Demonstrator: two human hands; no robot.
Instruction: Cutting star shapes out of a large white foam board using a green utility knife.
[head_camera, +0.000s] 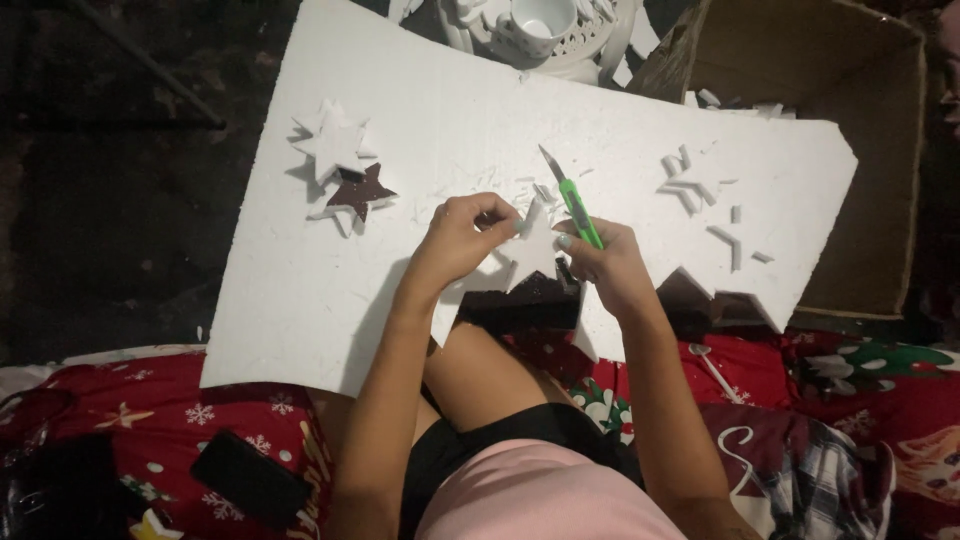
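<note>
A large white foam sheet (430, 130) lies across my lap and the floor. My left hand (462, 236) pinches a white foam star (535, 252) at the sheet's near edge. My right hand (605, 262) touches the star's right side and grips a green utility knife (572, 200), its blade pointing up and away. Jagged star-shaped notches are cut out of the sheet's near edge beside my hands.
Two white foam stars (333, 143) and a dark star-shaped hole (360, 190) are at the sheet's left. Foam scraps (700, 190) lie at right. A cardboard box (850, 140) stands far right, a white cup (535, 25) beyond the sheet, a black phone (250, 478) on the red blanket.
</note>
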